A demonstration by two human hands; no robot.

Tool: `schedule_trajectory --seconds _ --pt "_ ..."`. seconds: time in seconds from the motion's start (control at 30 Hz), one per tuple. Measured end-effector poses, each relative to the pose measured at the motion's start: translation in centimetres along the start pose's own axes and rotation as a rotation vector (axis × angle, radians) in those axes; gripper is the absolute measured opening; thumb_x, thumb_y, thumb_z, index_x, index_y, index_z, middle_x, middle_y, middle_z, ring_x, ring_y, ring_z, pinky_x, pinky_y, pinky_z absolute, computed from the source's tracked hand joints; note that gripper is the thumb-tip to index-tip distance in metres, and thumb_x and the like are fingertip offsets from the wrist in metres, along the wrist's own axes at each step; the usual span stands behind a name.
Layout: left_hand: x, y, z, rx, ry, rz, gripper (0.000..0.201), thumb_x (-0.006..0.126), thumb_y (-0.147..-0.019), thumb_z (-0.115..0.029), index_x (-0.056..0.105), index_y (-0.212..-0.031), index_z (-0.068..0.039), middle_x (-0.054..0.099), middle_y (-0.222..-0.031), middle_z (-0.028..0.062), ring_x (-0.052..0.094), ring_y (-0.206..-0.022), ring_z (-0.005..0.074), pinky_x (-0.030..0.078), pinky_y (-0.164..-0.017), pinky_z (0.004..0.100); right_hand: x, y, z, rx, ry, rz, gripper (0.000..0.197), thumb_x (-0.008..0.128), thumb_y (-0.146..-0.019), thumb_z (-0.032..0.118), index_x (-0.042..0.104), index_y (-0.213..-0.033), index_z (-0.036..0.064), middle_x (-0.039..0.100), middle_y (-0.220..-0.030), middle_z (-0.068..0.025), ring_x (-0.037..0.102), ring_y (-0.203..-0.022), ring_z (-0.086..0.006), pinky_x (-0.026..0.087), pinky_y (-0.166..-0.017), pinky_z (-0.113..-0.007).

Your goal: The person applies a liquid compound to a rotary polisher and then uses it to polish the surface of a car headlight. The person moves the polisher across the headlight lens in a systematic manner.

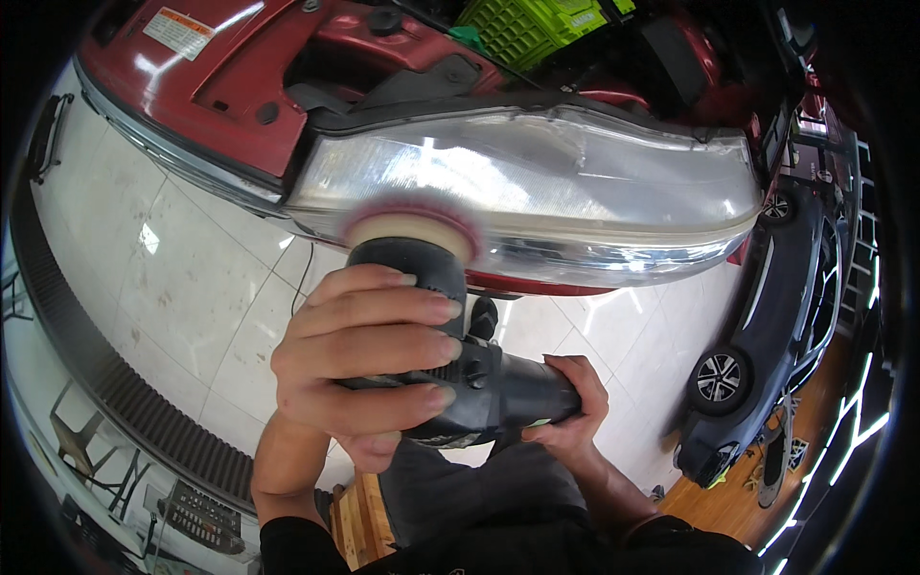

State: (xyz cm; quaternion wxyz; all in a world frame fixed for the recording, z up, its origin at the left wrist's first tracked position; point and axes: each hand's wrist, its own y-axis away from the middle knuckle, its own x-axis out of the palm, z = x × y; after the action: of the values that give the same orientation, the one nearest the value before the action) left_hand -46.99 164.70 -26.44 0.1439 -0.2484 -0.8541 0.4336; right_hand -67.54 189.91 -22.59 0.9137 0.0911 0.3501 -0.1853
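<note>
A black handheld polisher (479,383) is held in both my hands. Its round pad (412,228), pale with a blurred pink rim, meets the lower left part of a headlight (594,182) in this view. The headlight's clear lens looks hazy, with bright streaks of reflection. My left hand (369,355) wraps over the polisher's head, fingers closed around it from the left. At the rear end, my right hand (575,407) is closed around the cylindrical body; some of its fingers are hidden behind the tool.
The headlight sits in the front of a red car (230,105) with exposed bodywork. A green plastic crate (522,34) lies behind it. At right stands a dark blue car (767,335). A thin cable (303,278) crosses the tiled floor; a wooden crate-like piece (362,517) is beside my legs.
</note>
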Motion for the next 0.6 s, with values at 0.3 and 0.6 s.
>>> schedule_trajectory --seconds 0.3,0.6 --pt "5.3 -3.3 -0.8 -0.061 0.054 0.081 0.034 0.058 -0.089 -0.03 0.081 -0.097 -0.007 0.077 -0.099 0.0172 0.076 -0.095 0.0402 0.057 -0.087 0.0513 -3.4 3.1 -1.8 0.177 -0.162 -0.018 0.098 0.094 -0.063 0.071 0.07 -0.123 -0.0027 0.073 -0.104 -0.0166 0.073 -0.092 -0.0278 0.055 -0.084 -0.038" --pt "11.0 -6.2 -0.9 -0.057 0.039 0.191 0.037 0.06 -0.086 -0.033 0.081 -0.095 -0.004 0.076 -0.096 0.0194 0.076 -0.092 0.0413 0.058 -0.084 0.0519 -6.6 4.4 -4.9 0.225 -0.311 -0.065 0.099 0.093 -0.064 0.071 0.07 -0.124 -0.0034 0.074 -0.105 -0.0156 0.072 -0.094 -0.0254 0.055 -0.085 -0.036"
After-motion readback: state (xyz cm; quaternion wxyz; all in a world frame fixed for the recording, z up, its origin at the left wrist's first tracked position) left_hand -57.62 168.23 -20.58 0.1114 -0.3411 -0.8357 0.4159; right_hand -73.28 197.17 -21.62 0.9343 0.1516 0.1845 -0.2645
